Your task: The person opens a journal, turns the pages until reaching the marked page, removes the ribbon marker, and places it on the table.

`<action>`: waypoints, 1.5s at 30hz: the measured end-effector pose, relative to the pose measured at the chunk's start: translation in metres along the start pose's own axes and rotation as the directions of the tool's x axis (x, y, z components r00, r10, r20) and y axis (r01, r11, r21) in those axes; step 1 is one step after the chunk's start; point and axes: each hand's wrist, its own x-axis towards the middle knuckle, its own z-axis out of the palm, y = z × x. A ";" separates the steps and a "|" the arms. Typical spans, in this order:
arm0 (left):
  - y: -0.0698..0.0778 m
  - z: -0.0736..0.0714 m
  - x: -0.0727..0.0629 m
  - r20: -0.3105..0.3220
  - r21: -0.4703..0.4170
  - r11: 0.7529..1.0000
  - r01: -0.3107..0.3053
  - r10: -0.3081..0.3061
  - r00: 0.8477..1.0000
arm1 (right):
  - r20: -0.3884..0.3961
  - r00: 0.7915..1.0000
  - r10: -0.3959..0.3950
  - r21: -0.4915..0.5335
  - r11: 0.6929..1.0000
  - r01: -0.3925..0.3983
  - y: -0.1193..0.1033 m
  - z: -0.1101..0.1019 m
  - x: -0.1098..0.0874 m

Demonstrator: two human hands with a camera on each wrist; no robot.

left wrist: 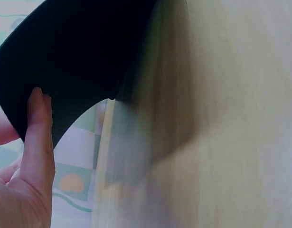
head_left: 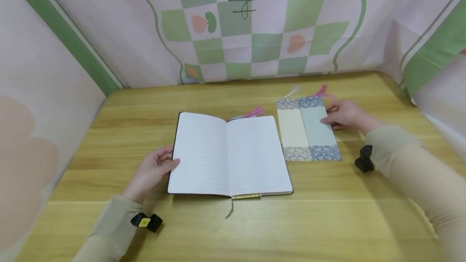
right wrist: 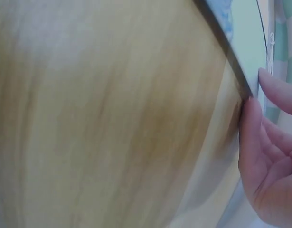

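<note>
An open notebook (head_left: 201,153) with blank-looking white pages and a dark cover lies mid-table. My left hand (head_left: 151,171) grips its left edge, thumb over the page and fingers behind the black cover (left wrist: 74,61), which stands lifted off the wood in the left wrist view. To the right lie two bookmarks side by side: a cream one (head_left: 293,126) and a light blue one (head_left: 316,126), both with blue lace-patterned ends. My right hand (head_left: 346,114) pinches the light blue bookmark by its right edge between thumb and fingers.
A yellow patterned strip (head_left: 246,196) and a thin ribbon (head_left: 230,210) stick out at the notebook's bottom. A pink tassel (head_left: 256,111) shows above its top edge; white (head_left: 293,91) and pink (head_left: 322,90) tassels top the bookmarks. Behind the wooden table (head_left: 127,132) hangs a checked curtain (head_left: 267,45).
</note>
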 end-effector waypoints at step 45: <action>0.003 0.000 -0.002 -0.002 0.011 1.000 0.027 -0.027 1.000 | 0.250 0.862 -0.442 -0.512 0.695 0.504 -0.123 0.112 0.001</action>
